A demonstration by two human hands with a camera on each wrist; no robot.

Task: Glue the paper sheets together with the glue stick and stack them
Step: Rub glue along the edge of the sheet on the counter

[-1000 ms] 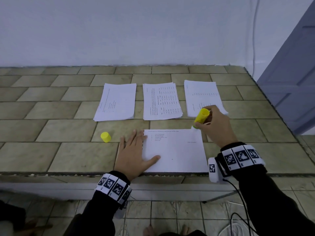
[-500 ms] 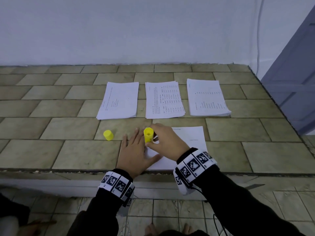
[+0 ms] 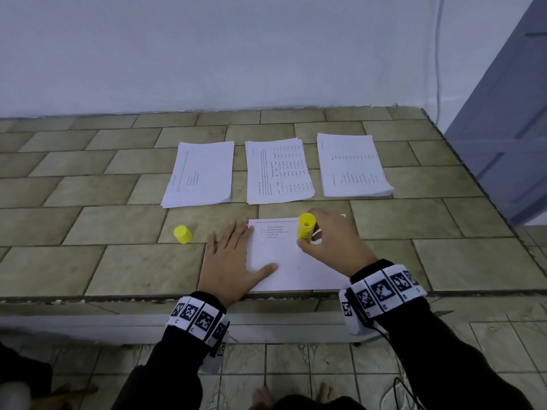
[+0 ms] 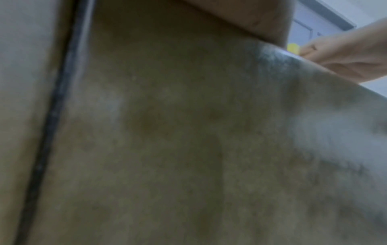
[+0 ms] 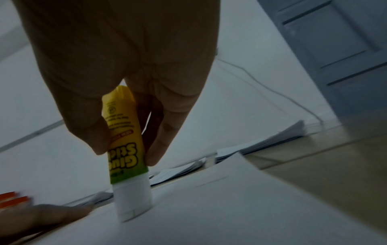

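Right hand: my right hand [image 3: 334, 244] grips the glue stick [image 3: 306, 225]; thumb and fingers [image 5: 165, 142] are curled around its yellow body.
Glue stick: it stands nearly upright, white tip down and touching the near sheet [image 3: 284, 258], in the sheet's upper middle part.
Left hand: my left hand [image 3: 233, 261] lies flat with straight, spread fingers; the thumb presses on the left edge of the near sheet, the palm is on the counter [image 3: 118, 261].
Near sheet: it lies at the front edge of the counter, between my two hands.
Paper stacks: I see three stacks behind it in a row, left stack [image 3: 199, 174], middle stack [image 3: 279, 171], right stack [image 3: 353, 165], apart from each other.
Cap: the yellow cap [image 3: 182, 234] lies on the counter, left of my left hand, not touching it.
Left wrist view: blurred, mostly counter tile.
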